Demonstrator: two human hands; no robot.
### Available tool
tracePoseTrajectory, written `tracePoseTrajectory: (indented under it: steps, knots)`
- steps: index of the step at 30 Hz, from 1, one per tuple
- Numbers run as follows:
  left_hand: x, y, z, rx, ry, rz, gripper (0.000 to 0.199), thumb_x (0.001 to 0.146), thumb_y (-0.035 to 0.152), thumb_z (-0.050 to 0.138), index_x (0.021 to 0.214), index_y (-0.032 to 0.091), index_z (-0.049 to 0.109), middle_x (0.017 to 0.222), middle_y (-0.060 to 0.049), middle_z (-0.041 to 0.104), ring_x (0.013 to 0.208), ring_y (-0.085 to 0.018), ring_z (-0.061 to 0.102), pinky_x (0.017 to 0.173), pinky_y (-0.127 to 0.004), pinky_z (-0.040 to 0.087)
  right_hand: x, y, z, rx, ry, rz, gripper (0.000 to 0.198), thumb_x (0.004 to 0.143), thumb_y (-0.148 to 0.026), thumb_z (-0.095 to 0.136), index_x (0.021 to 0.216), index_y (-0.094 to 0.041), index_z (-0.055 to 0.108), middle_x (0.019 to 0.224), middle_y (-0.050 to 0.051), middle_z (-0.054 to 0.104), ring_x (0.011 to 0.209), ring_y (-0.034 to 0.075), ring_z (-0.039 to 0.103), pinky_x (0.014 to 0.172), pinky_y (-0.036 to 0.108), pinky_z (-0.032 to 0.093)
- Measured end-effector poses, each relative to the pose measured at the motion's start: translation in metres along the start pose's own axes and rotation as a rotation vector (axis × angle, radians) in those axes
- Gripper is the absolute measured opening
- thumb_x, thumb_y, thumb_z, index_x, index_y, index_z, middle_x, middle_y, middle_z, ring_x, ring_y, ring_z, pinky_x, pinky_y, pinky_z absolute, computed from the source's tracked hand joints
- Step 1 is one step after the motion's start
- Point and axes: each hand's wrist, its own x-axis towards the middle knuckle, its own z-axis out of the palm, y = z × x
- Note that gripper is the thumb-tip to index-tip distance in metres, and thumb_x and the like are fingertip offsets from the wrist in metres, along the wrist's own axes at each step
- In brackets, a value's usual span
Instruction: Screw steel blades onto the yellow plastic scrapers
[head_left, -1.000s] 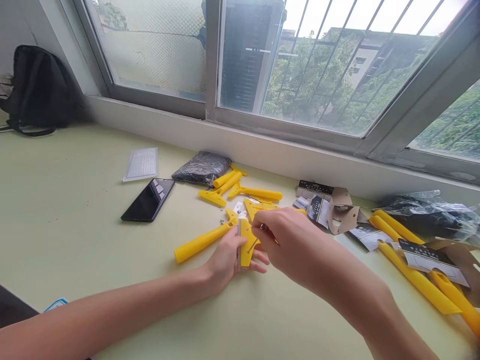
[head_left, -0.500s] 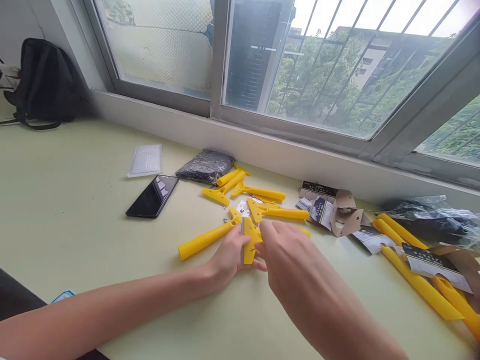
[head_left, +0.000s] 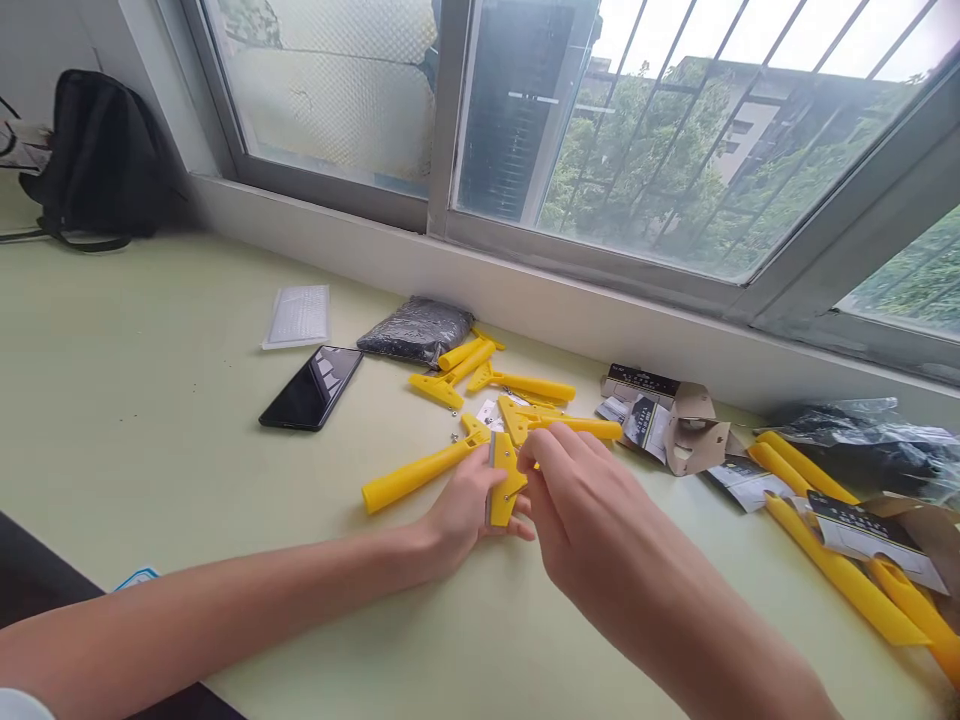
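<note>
My left hand grips the head of a yellow plastic scraper that rests on the pale green table. My right hand hovers right over that head, its fingertips pinched at the top face; whether they hold something small I cannot tell. A long yellow handle lies just left of my left hand. More yellow scrapers and a few small screws lie scattered behind the hands.
A black phone, a clear plastic packet and a black bag of parts lie to the back left. Cardboard packaging, yellow handles and black bags fill the right. A backpack sits far left by the window.
My right hand dipped toward me off the scraper head, then came back onto its top. My left hand kept its grip. The view shifted slightly.
</note>
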Motion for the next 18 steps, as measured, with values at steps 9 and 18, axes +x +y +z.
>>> tracePoseTrajectory:
  steps: [9,18]
  knots:
    - [-0.001,0.003,0.002,0.042,-0.001,-0.013,0.045,0.089,0.021,0.052,0.134,0.021,0.049,0.109,-0.010,0.069,0.085,-0.022,0.070,0.075,-0.037,0.059,0.011,-0.004,-0.012,-0.138,-0.264,0.299,0.025,0.105,-0.031,0.037,0.083,-0.022,0.047,0.069,0.001,0.058,0.065,0.020,0.056,0.060,0.032,0.030]
    - [-0.002,0.004,0.003,0.063,0.018,-0.014,0.052,0.089,0.022,0.052,0.141,0.026,0.043,0.116,-0.008,0.066,0.088,-0.020,0.068,0.076,-0.035,0.059,0.007,-0.007,-0.013,-0.121,-0.226,0.219,0.026,0.103,-0.039,0.042,0.082,-0.024,0.047,0.071,0.000,0.059,0.066,0.021,0.054,0.059,0.032,0.031]
